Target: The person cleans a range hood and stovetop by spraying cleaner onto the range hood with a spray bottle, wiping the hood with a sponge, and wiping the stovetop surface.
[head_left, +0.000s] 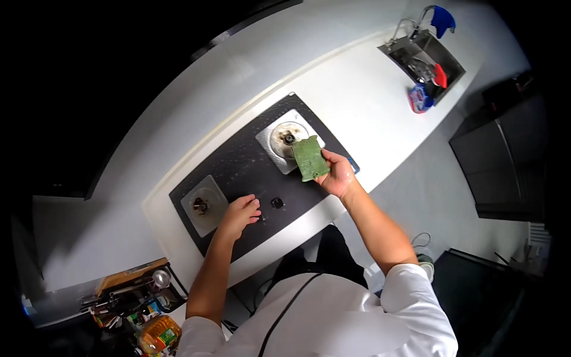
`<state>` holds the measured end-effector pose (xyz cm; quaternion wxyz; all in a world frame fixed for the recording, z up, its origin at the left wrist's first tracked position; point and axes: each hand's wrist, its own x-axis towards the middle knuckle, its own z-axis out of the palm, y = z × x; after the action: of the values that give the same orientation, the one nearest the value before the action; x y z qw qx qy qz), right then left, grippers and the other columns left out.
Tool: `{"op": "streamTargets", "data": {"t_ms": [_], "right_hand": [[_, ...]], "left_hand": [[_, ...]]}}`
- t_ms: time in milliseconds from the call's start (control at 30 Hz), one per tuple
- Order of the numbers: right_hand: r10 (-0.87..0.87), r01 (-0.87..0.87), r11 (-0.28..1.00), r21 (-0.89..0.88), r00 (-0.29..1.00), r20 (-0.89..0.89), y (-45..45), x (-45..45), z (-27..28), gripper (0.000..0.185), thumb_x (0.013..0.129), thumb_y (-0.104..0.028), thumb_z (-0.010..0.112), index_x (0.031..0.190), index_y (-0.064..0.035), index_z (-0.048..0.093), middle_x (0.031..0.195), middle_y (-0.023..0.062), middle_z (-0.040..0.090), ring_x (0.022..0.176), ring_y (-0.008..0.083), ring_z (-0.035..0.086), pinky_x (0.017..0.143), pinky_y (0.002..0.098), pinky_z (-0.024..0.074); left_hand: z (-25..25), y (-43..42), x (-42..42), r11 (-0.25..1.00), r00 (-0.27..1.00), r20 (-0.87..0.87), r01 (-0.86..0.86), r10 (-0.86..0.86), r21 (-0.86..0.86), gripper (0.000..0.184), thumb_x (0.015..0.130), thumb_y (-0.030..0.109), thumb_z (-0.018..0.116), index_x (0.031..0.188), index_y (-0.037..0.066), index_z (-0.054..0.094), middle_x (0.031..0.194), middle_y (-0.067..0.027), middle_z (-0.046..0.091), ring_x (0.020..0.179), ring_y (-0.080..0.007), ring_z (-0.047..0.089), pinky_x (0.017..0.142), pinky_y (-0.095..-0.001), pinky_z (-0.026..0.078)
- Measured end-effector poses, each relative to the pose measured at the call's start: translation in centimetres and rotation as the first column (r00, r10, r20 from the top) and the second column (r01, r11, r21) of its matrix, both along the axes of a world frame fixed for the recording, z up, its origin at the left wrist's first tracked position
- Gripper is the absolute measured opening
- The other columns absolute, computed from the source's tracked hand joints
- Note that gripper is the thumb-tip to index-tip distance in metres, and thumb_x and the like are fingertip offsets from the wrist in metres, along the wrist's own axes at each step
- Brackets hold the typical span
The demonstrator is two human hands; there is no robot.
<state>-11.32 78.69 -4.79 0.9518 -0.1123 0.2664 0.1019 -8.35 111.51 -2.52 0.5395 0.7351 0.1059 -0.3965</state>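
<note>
My right hand (338,174) grips a flat green scouring pad (310,158) by its right edge, thumb on top. The pad is held at the right burner (282,132), covering the lower right of its silvery drip plate. Whether it touches the plate I cannot tell. My left hand (238,215) holds nothing, fingers loosely apart, between the left burner (206,205) and a black knob (277,203). Both burners sit in a black gas cooktop (247,165) whose surface looks speckled with wet drops. Brownish marks show around the right burner's centre.
The white counter (369,113) runs up to a steel sink (458,72) with a faucet (422,16), a blue cloth (442,21) and a blue-and-red bottle (420,99). An oil jug (159,334) and a utensil rack (134,279) stand lower left. A dark cabinet (496,160) is at right.
</note>
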Motion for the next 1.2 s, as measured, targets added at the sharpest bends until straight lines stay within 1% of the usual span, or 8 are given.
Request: {"op": "streamTargets", "data": {"t_ms": [400, 567, 667, 767, 933, 967, 1100, 1200], "right_hand": [[-0.052, -0.110, 0.906, -0.408, 0.929, -0.366, -6.0, -3.6, -8.1, 0.033, 0.104, -0.015, 0.050, 0.129, 0.0050, 0.055, 0.120, 0.0164, 0.068, 0.105, 0.0307, 0.071, 0.090, 0.0469, 0.0593], [0.118, -0.219, 0.826, -0.518, 0.968, -0.221, -13.8, -2.5, -8.8, 0.033, 0.099, -0.006, 0.052, 0.129, 0.0020, 0.062, 0.110, 0.0139, 0.070, 0.099, 0.0252, 0.070, 0.083, 0.0408, 0.0587], [0.081, -0.180, 0.641, -0.746, 0.983, -0.168, -15.5, -0.4, -8.1, 0.033, 0.099, -0.004, 0.052, 0.130, 0.0029, 0.063, 0.108, 0.0129, 0.071, 0.094, 0.0238, 0.071, 0.083, 0.0358, 0.0569], [0.218, -0.059, 0.052, -0.997, 0.975, -0.046, -14.7, 2.2, -9.7, 0.031, 0.101, -0.007, 0.051, 0.128, 0.0026, 0.063, 0.121, 0.0191, 0.071, 0.107, 0.0377, 0.070, 0.092, 0.0423, 0.0544], [0.635, 0.416, -0.514, -0.750, 0.773, -0.006, -9.9, 5.6, -12.6, 0.040, 0.096, -0.001, 0.053, 0.135, 0.0005, 0.059, 0.140, 0.0216, 0.062, 0.130, 0.0384, 0.058, 0.108, 0.0418, 0.0469], [0.684, 0.426, -0.650, -0.629, 0.689, -0.239, -9.1, 5.7, -12.8, 0.047, 0.093, -0.003, 0.054, 0.139, 0.0009, 0.057, 0.152, 0.0217, 0.052, 0.144, 0.0381, 0.045, 0.119, 0.0432, 0.0375], [0.589, 0.507, -0.796, -0.330, 0.522, -0.617, -5.2, 5.8, -10.5, 0.061, 0.097, -0.018, 0.050, 0.154, 0.0009, 0.042, 0.166, 0.0169, 0.034, 0.156, 0.0347, 0.027, 0.128, 0.0413, 0.0223], [0.836, 0.668, -0.538, -0.515, 0.343, -0.428, -2.9, 7.6, -13.1, 0.062, 0.095, -0.015, 0.053, 0.155, -0.0002, 0.042, 0.166, 0.0148, 0.036, 0.156, 0.0341, 0.026, 0.128, 0.0411, 0.0227]], "left_hand": [[-3.0, -4.0, -0.9, 0.990, 0.999, -0.007, 0.043, -0.043, 0.137, 0.057, 0.104, 0.029, 0.063, 0.149, -0.003, 0.048, 0.125, -0.0137, 0.066, 0.105, -0.0224, 0.067, 0.088, -0.0357, 0.057], [-7.7, -7.1, -4.7, 0.984, 0.991, -0.041, -0.123, 0.129, 0.129, 0.058, 0.102, 0.030, 0.065, 0.146, -0.005, 0.051, 0.123, -0.0147, 0.067, 0.099, -0.0214, 0.069, 0.083, -0.0341, 0.058], [-6.5, -12.2, -6.1, 0.975, 0.986, -0.045, -0.154, 0.163, 0.161, 0.055, 0.101, 0.028, 0.066, 0.145, -0.003, 0.053, 0.120, -0.0117, 0.067, 0.097, -0.0195, 0.068, 0.082, -0.0333, 0.058], [-6.3, -15.7, -8.2, 0.966, 0.970, 0.005, -0.241, 0.242, 0.098, 0.054, 0.100, 0.027, 0.069, 0.143, -0.004, 0.054, 0.117, -0.0111, 0.068, 0.097, -0.0180, 0.068, 0.083, -0.0319, 0.056], [-7.6, -16.0, -10.2, 0.955, 0.964, 0.257, -0.144, 0.075, 0.259, 0.053, 0.100, 0.025, 0.069, 0.142, -0.005, 0.055, 0.113, -0.0120, 0.070, 0.098, -0.0186, 0.068, 0.087, -0.0308, 0.055], [-7.3, -15.8, -10.4, 0.942, 0.956, 0.290, -0.135, 0.043, 0.306, 0.053, 0.100, 0.025, 0.069, 0.141, -0.005, 0.055, 0.112, -0.0121, 0.070, 0.098, -0.0187, 0.068, 0.087, -0.0309, 0.054], [-7.1, -14.1, -11.6, 0.942, 0.958, 0.268, -0.177, 0.100, 0.284, 0.052, 0.100, 0.025, 0.069, 0.141, -0.003, 0.056, 0.114, -0.0131, 0.071, 0.099, -0.0196, 0.069, 0.089, -0.0330, 0.055], [-8.0, -12.5, -12.8, 0.938, 0.959, 0.258, -0.190, 0.115, 0.290, 0.052, 0.100, 0.025, 0.069, 0.142, -0.003, 0.056, 0.117, -0.0138, 0.071, 0.100, -0.0195, 0.069, 0.091, -0.0335, 0.054]]}}
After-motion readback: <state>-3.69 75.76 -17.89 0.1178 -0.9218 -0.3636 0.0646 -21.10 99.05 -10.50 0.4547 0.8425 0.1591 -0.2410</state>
